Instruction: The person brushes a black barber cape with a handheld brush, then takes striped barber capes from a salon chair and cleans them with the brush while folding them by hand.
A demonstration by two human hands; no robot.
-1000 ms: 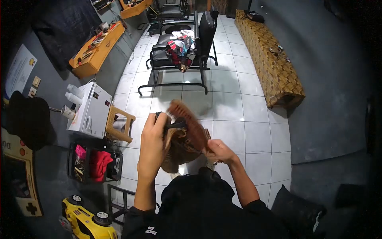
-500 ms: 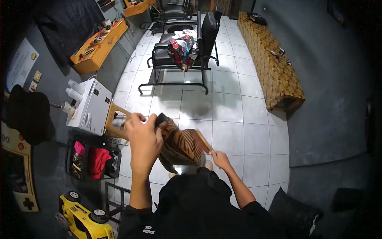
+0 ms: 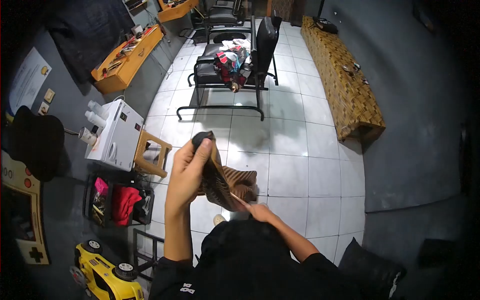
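My left hand is raised, thumb and fingers closed on the dark top edge of a brown and black patterned cloth. The cloth hangs in folds in front of me, its striped part spreading to the right. Close to its lower part, my right hand is wrapped round the thin, pale handle of a wooden brush. The brush's head is hidden by the cloth, and I cannot tell whether it touches the fabric.
Ahead stands a black chair with a pile of clothes. On the left are a small white fridge, a wooden stool, a black crate and a yellow toy car. A woven bench lines the right wall.
My right hand has moved left with the brush, whose head has gone out of sight behind the cloth. My left hand has turned, and the cloth hangs more folded.
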